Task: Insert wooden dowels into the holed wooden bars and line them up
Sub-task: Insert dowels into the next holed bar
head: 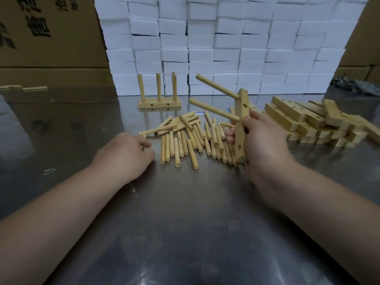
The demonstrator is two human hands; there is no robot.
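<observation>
Head view — right hand's (265, 145) fingers (230, 138) half behind gripped bar (242, 112)

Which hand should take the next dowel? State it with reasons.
Left. The left hand lies beside the loose dowels; the right hand grips the holed bar with two inserted dowels.

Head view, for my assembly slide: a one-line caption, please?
Right hand grips a holed bar with two dowels fitted; left hand lies beside the loose dowels.

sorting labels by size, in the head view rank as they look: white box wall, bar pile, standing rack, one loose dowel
1. white box wall
2. bar pile
3. standing rack
4. loose dowel, nearer the camera, yet plainly smallest
</observation>
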